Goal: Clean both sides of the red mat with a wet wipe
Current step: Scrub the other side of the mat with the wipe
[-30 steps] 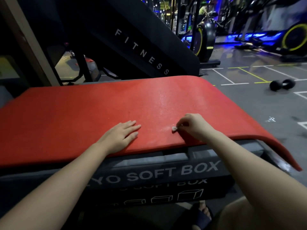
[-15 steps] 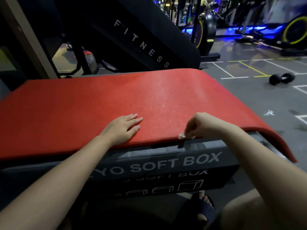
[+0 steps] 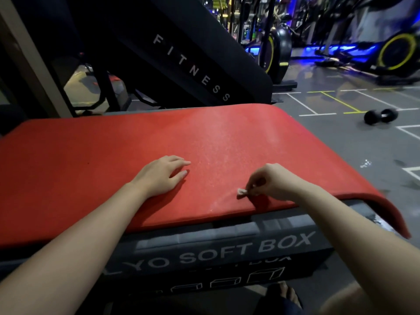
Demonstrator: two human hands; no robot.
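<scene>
Right hand (image 3: 275, 183) pinches the wadded wet wipe (image 3: 242, 192), seemingly touching the red mat (image 3: 91, 169) at lower centre; the mat stretches frame-left. Left hand (image 3: 159, 176) rests on it, fingers relaxed.

support: grey soft box (image 3: 227, 246) before me, lettered SOFT BOX on its near face | on the box: red mat (image 3: 113, 167) covering its top, right end drooping past the box's edge | floor (image 3: 341, 144) right of the box: dumbbell (image 3: 380, 116)
</scene>
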